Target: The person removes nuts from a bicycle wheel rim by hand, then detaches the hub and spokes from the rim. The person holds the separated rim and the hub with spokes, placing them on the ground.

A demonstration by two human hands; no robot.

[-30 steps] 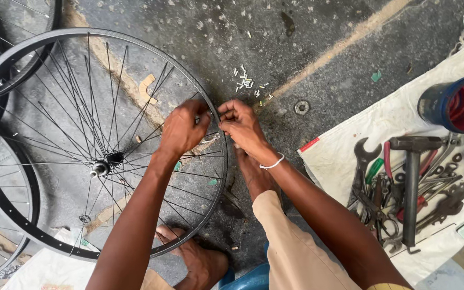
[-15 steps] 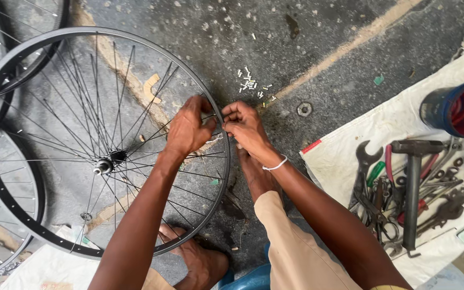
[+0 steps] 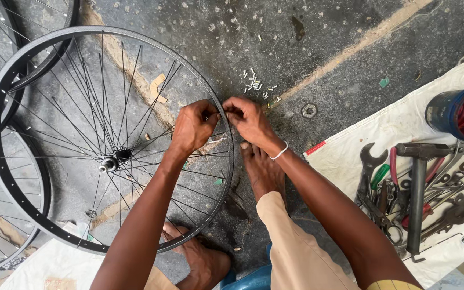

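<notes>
Hands pinching wheel rim, perhaps nipples beyond, tools right.

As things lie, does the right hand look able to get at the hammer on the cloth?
Probably yes. The right hand is pinching at the wheel rim together with the left hand, so it must let go first. The hammer lies on top of the other tools on the white cloth, on its own side, with nothing between.

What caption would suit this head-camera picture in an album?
Both hands, left hand and right hand, pinch the rim of a spoked bicycle wheel on concrete, a hammer and wrenches nearby.
</notes>
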